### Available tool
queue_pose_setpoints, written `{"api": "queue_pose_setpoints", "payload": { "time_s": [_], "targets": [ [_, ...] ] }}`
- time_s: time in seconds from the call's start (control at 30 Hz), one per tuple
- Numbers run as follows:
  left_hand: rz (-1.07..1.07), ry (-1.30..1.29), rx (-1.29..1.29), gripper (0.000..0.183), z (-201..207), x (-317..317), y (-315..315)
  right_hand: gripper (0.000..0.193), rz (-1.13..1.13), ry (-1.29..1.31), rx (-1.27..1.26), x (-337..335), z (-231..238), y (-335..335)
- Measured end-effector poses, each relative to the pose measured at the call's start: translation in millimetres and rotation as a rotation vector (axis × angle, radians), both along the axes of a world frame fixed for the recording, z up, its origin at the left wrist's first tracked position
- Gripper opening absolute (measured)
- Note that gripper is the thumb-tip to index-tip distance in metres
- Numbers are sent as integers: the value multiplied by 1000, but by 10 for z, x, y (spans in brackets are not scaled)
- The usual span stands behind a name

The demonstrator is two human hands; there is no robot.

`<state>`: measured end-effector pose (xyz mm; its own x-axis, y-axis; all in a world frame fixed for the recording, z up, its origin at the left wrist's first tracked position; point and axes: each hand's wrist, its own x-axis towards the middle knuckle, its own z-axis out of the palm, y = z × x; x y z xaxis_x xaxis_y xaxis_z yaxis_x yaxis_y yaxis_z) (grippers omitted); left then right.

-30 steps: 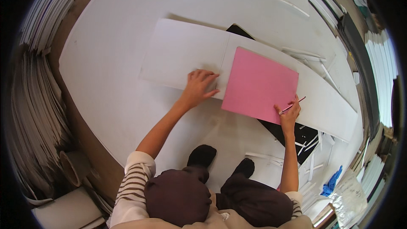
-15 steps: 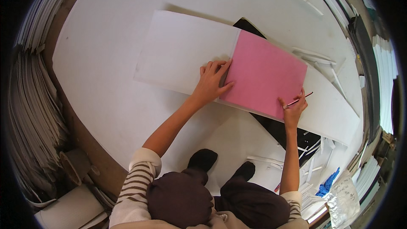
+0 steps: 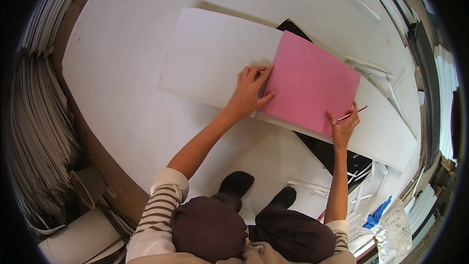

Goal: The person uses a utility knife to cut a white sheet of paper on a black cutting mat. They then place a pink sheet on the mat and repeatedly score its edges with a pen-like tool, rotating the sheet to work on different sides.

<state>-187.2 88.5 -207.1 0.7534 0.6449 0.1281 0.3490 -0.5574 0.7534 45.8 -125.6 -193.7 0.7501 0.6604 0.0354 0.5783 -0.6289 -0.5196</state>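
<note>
A pink rectangular sheet or board [image 3: 312, 83] lies on the right part of a long white board [image 3: 215, 56]. My left hand [image 3: 251, 90] is open, its fingers and thumb spread at the pink piece's left edge and its wrist over the white board. At the lower right corner of the pink piece, my right hand [image 3: 345, 126] touches the edge with its thumb. Between its fingers is a thin dark red pencil-like stick [image 3: 356, 111], pointing up to the right. I cannot make out its tip clearly.
Beneath the boards lies a black mat [image 3: 322, 152], with white offcut strips [image 3: 359, 171] on it. Another white board [image 3: 386, 137] extends right. Several strips [image 3: 371, 68] lie beyond. Stacked sheets [image 3: 41, 127] and a cardboard tube [image 3: 88, 186] stand left. A blue crumpled piece [image 3: 377, 213] lies lower right.
The boards and hands appear slightly farther right, along with much of the view. Both hands keep their places on the pink piece, and the stick stays in my right hand.
</note>
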Motion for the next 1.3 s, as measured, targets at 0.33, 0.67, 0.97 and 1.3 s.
{"api": "queue_pose_setpoints", "payload": {
  "time_s": [0.33,0.67,0.97,1.3],
  "targets": [
    [1,18,-3,64,12,2,-30,100,-2,15,-8,59,-18,-26],
    [91,-120,-436,54,154,-207,45,55,-32,123,135,234,-35,-159],
    [73,20,-403,60,248,4,-83,78,-51,118,30,118,-29,-153],
    [41,60,167,66,777,476,121,21,-206,82,538,937,595,-617]
  ]
}}
